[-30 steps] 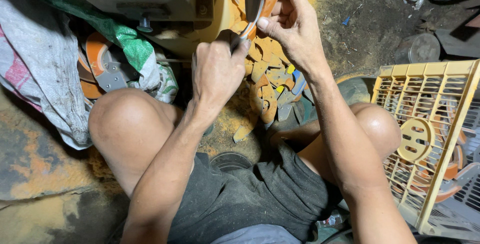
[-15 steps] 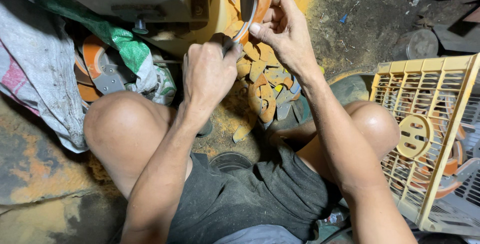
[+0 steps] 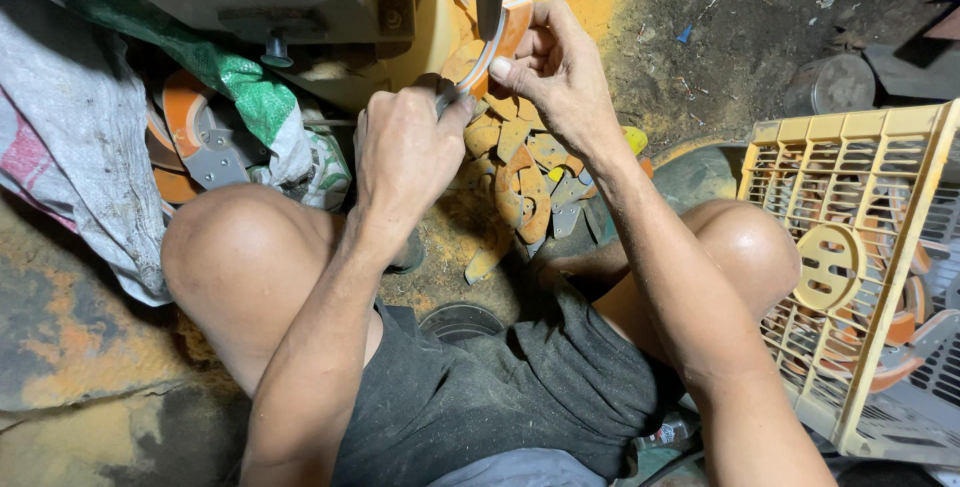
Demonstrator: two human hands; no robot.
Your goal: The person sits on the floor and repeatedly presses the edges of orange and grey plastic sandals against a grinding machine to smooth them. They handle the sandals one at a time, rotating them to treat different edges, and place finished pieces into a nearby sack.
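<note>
Got my left hand (image 3: 405, 152) and right hand (image 3: 555, 72) both pinching the curved orange piece (image 3: 487, 47) right under the metal blade (image 3: 489, 7). Pile of orange offcuts (image 3: 525, 172) sits just below that blade, yellow crate (image 3: 860, 267) way off to its right.

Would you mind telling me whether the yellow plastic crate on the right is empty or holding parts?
Holding parts. Through the slotted wall of the yellow crate, a round slotted disc and orange curved pieces show inside. How full it is cannot be told.
</note>
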